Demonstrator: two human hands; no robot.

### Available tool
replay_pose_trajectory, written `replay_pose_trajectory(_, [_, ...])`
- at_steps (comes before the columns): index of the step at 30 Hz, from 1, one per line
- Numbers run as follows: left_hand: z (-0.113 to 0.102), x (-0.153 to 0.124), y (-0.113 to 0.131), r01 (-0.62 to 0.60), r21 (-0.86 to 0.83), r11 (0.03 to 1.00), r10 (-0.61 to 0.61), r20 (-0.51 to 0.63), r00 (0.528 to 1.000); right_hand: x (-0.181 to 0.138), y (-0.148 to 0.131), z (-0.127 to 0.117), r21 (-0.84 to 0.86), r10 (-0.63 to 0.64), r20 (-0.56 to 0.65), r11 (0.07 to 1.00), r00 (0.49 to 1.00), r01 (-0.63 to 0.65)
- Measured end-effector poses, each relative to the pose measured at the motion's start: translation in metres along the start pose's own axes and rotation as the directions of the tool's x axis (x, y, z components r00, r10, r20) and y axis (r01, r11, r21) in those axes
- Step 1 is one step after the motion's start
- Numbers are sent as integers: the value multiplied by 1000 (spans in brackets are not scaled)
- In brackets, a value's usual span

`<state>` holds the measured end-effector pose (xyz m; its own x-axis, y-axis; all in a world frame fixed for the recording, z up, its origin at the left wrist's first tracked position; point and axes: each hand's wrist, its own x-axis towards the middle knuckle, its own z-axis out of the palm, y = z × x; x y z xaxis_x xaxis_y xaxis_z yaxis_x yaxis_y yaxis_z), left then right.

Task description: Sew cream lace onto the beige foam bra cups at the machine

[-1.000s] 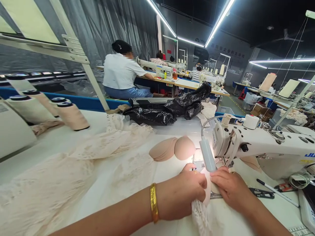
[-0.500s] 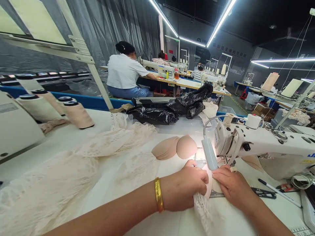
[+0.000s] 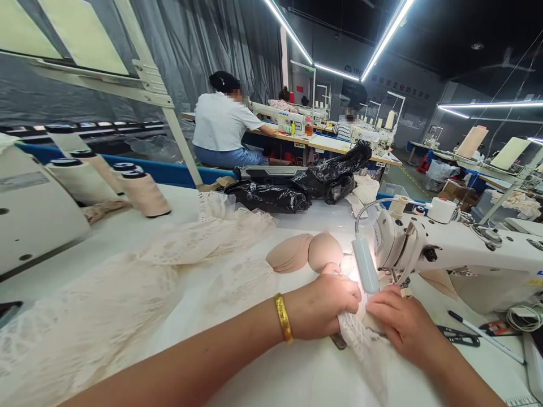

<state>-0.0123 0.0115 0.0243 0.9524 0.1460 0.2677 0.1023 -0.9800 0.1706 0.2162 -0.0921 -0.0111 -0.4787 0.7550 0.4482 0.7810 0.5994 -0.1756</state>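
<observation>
My left hand point(image 3: 324, 306), with a gold bangle on the wrist, is closed round a strip of cream lace point(image 3: 360, 345) just in front of the needle of the white sewing machine point(image 3: 445, 254). My right hand point(image 3: 403, 325) lies beside it with fingers curled down on the same lace and a beige cup piece under the lamp point(image 3: 365, 265). Two beige bra cups point(image 3: 305, 252) lie on the table just beyond my left hand.
A long heap of cream lace point(image 3: 127, 294) covers the table's left. Beige thread cones point(image 3: 142, 192) stand at the back left, black plastic bags point(image 3: 297, 189) behind. Black snips point(image 3: 456, 334) and a pen point(image 3: 483, 337) lie right of my hands. Other people sit at sewing tables further back.
Both hands have slid a little forward toward the needle with the lace. The view has shifted slightly to the left and up.
</observation>
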Motion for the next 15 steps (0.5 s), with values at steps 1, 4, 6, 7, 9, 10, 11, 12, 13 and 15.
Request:
replay_pose_trajectory(1, [1,0,1,-19,6,1000,19,-5,1000,1,-3,-3,32,-29,14,999,999,29])
replay_pose_trajectory(4, [3,-2,2,-83,49,995,84,-20,996,4,-11,-9,120,-89,73,990,993,80])
replay_pose_trajectory(6, [3,-2,3,-110,87,990,112,-22,993,5,-15,-12,147,-101,98,985,990,86])
replay_pose_trajectory(7, [3,-2,3,-116,100,988,119,-21,993,5,-15,-13,154,-101,102,984,990,85])
replay_pose_trajectory(9, [2,-2,3,-109,123,986,112,-17,994,6,-16,-13,159,-97,96,984,991,81])
replay_pose_trajectory(10, [2,-1,3,-102,134,986,104,-13,994,6,-16,-13,157,-94,94,984,991,78])
replay_pose_trajectory(11, [2,0,3,-92,146,985,95,-9,995,7,-16,-13,153,-89,91,985,992,75])
replay_pose_trajectory(12, [2,0,2,-82,160,984,84,-2,996,7,-15,-13,147,-84,87,987,993,71])
replay_pose_trajectory(13, [2,1,2,-72,176,982,72,6,997,7,-15,-12,136,-80,79,988,994,69])
replay_pose_trajectory(15, [4,2,0,-55,205,977,53,18,998,6,-13,-11,106,-69,59,992,996,63])
